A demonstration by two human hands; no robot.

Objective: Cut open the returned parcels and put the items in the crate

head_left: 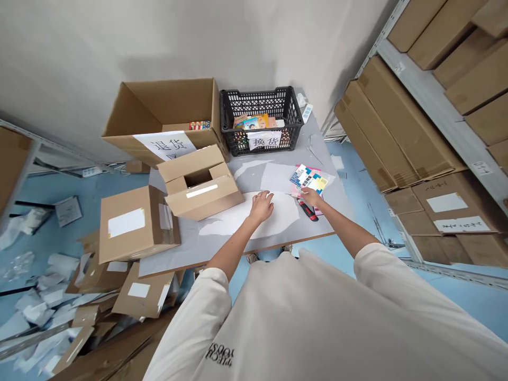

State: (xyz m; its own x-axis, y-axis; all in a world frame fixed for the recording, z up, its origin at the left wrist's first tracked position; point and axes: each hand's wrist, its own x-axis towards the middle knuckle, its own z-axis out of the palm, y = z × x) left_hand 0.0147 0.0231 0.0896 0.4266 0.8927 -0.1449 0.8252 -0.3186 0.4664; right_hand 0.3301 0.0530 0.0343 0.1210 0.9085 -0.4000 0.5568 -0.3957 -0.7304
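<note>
My left hand (262, 205) lies flat with fingers spread on a white plastic mailer bag (238, 221) on the grey table (190, 248). My right hand (311, 197) rests at the near edge of a colourful booklet (308, 180) that lies on pink sheets; its fingers curl down onto the booklet's corner. A red and black utility knife (308, 210) lies on the table just beside that hand, toward me.
A small open cardboard box (200, 182) sits left of the mailer, a taped box (133, 225) beyond it. At the back stand a large open carton (166, 119) and a black crate (260, 119), both labelled. Shelves of cartons (416, 132) stand right; flattened boxes litter the floor left.
</note>
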